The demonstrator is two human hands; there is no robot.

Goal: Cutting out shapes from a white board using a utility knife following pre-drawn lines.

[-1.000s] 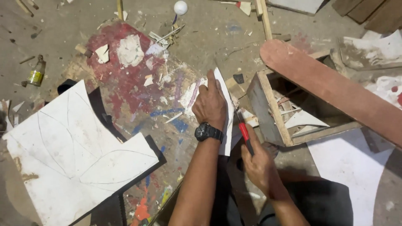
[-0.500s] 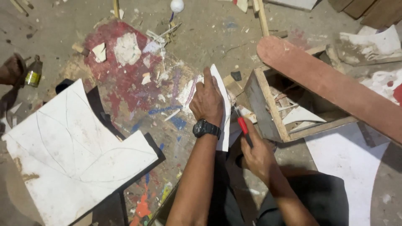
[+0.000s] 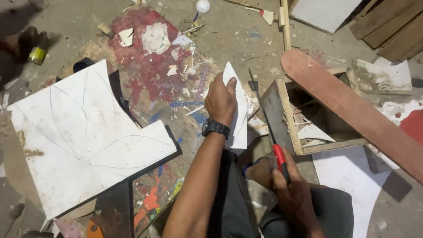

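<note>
Presently, a white pointed panel piece [image 3: 238, 110] is seen lying on the paint-stained floor [image 3: 229, 35], its long axis running from the person's knee away toward the top of the view, with its point at the far end. The left hand [image 3: 220, 100] is laid flat on the near-left part of this piece, fingers spread and pressed down, not curled round anything; a black wristwatch [image 3: 215, 128] is worn just behind it. The right hand [image 3: 288, 187] is closed round the red handle of a thin saw [image 3: 264, 117], whose dark blade is directed forward and slightly left, nearly parallel to the piece's long axis. The blade is held just beside the right edge of the piece; whether it touches that edge cannot be told. The right hand lies nearer the body, behind and to the right of the piece, and the left hand is the nearer of the two to it. An open wooden box frame [image 3: 288, 114] stands just right of the blade, and a large white board [image 3: 83, 136] with pencilled curves lies well apart to the left.
</note>
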